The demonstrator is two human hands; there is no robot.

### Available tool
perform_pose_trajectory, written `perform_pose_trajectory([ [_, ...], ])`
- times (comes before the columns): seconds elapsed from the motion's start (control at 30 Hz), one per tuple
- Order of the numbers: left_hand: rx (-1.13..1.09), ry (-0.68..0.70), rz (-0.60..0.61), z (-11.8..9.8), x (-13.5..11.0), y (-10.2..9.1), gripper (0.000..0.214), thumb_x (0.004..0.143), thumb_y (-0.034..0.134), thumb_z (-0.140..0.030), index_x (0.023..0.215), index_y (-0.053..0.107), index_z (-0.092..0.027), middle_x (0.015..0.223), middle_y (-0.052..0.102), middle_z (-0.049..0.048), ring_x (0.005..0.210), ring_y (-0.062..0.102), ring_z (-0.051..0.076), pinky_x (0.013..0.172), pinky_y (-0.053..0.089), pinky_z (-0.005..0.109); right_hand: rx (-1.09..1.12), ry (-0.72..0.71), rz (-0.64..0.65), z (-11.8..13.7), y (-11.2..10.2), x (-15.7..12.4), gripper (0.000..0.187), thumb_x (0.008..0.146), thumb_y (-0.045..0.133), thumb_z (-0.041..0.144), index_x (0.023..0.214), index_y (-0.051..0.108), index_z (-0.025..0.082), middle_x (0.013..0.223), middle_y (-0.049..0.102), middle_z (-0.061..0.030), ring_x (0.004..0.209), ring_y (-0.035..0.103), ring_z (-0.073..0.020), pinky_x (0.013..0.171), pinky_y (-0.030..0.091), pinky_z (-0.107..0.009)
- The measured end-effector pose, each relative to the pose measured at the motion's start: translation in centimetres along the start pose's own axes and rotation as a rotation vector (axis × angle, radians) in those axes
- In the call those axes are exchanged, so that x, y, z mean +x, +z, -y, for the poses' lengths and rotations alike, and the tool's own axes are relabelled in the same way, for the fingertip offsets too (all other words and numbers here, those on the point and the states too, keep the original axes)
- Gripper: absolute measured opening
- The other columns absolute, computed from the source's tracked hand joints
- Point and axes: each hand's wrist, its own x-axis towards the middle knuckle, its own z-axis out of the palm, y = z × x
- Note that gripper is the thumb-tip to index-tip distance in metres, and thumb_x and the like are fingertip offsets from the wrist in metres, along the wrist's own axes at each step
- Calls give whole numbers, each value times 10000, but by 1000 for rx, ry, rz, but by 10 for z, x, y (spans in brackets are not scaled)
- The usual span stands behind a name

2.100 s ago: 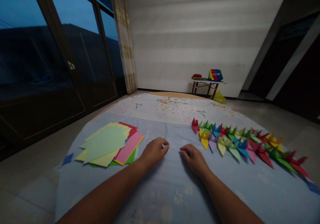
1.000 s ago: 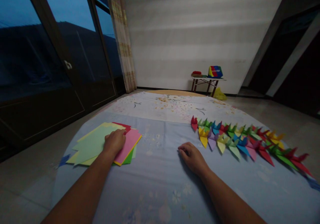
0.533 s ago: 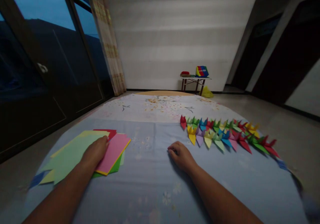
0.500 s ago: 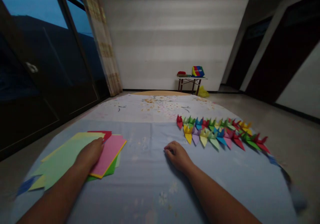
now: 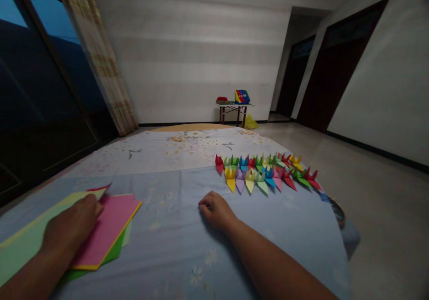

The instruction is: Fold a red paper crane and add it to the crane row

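- My view looks down over a blue floral sheet (image 5: 174, 251) spread out low in a dim room.
- The left hand (image 5: 72, 228) lies palm-down on a stack of coloured paper (image 5: 100, 242) at the near left of the sheet. Its fingers (image 5: 94, 208) are stretched out flat, pressing on the paper rather than gripping it.
- The hand rests where a pale green sheet (image 5: 20, 248) meets a pink sheet (image 5: 112, 221). A red corner (image 5: 100, 187) pokes out just beyond the fingertips, and darker green edges show beneath the pink.
- The right hand (image 5: 216, 210) rests on the blue floral sheet near the middle, well apart from the stack. Its fingers are curled in loosely, knuckles up, with nothing visible inside them.
- Beyond the right hand are the folded paper cranes (image 5: 264, 172), set close together in two rows (red, yellow, purple, green, blue and pink among them), near but not touching it.
- Against the far wall stands a small table (image 5: 233, 107) with a multicoloured box (image 5: 241, 96) on top.
- A curtain (image 5: 100, 63) hangs at the left.
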Motion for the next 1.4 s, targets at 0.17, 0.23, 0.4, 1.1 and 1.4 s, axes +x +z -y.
perform_pose_trajectory([
  [0.17, 183, 135, -104, -11, -12, -4, 276, 858, 300, -282, 734, 527, -188, 881, 605, 88, 861, 553, 255, 677, 367, 311, 20, -1, -5, 1, -1, -3, 182, 800, 503, 205, 856, 668, 155, 870, 611, -68, 861, 546, -159, 795, 397, -244],
  [0.23, 193, 149, -112, -14, -18, -4, 313, 881, 261, -281, 797, 549, -188, 883, 601, 94, 873, 555, 255, 725, 370, 330, 30, -6, 11, 0, -1, -3, 186, 799, 495, 206, 851, 666, 155, 859, 612, -67, 848, 549, -160, 786, 399, -244],
  [0.4, 170, 82, -81, -18, -30, 4, 353, 903, 199, -246, 880, 541, -162, 848, 629, 109, 811, 601, 245, 683, 401, 330, 48, -10, 23, -2, 0, -4, 193, 794, 481, 205, 847, 659, 155, 865, 607, -65, 833, 553, -163, 775, 408, -256],
  [1.1, 80, 200, -19, -39, -43, 16, 245, 840, 381, -182, 796, 622, -181, 917, 591, 96, 930, 514, 228, 734, 406, 294, 53, -10, 33, -2, 0, -5, 185, 793, 481, 200, 846, 653, 157, 873, 610, -71, 828, 558, -166, 777, 417, -266],
  [1.4, -46, 160, -83, -40, -43, 8, 255, 849, 383, -239, 760, 620, -208, 913, 610, 71, 936, 518, 222, 778, 396, 304, 59, 0, 35, -1, -1, -5, 183, 794, 480, 206, 836, 653, 163, 869, 612, -69, 830, 561, -167, 773, 421, -265],
])
